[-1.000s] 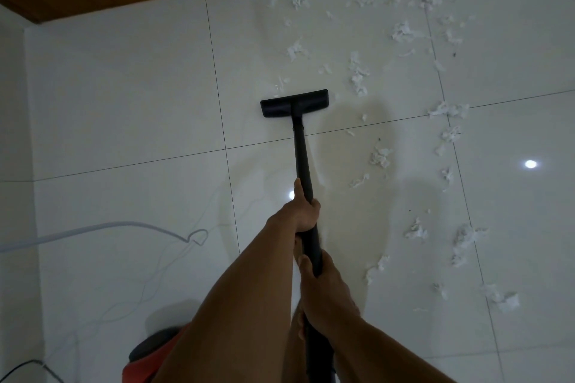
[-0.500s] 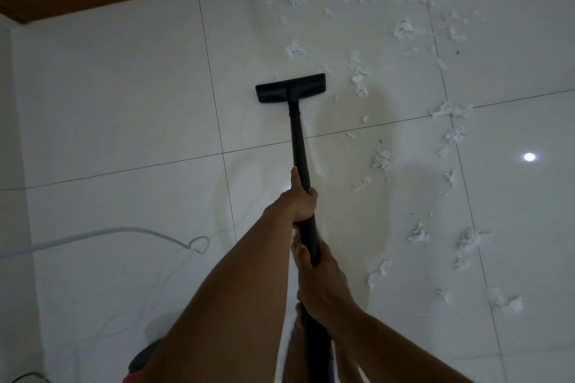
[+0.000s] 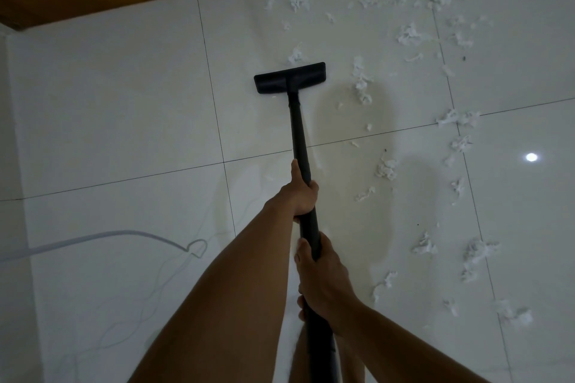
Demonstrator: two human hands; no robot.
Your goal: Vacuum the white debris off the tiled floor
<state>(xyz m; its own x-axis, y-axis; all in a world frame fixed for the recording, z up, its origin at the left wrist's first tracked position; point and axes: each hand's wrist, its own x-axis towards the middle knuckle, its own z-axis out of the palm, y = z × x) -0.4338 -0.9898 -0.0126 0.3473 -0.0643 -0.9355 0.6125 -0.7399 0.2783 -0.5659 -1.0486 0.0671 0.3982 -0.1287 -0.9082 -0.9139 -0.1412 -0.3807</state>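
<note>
Ahead: black floor nozzle (image 3: 289, 78) on tiled floor (image 3: 124, 102); white debris (image 3: 362, 84) scattered beyond and right of it.
Left hand (image 3: 298, 196): fingers gripping vacuum wand (image 3: 300, 134) midway.
Right hand (image 3: 326, 283): fingers gripping wand just behind.

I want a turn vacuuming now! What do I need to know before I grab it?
Left hand: grips the black wand, farther along it.
Right hand: grips the wand closer to the body.
Nozzle: flat on the tiled floor, with a white scrap just ahead of it.
Done: the tiles left of the wand look mostly clean.
Left to do: white debris lies scattered ahead and all down the right side.
Mind the white cord lying on the left.
</note>
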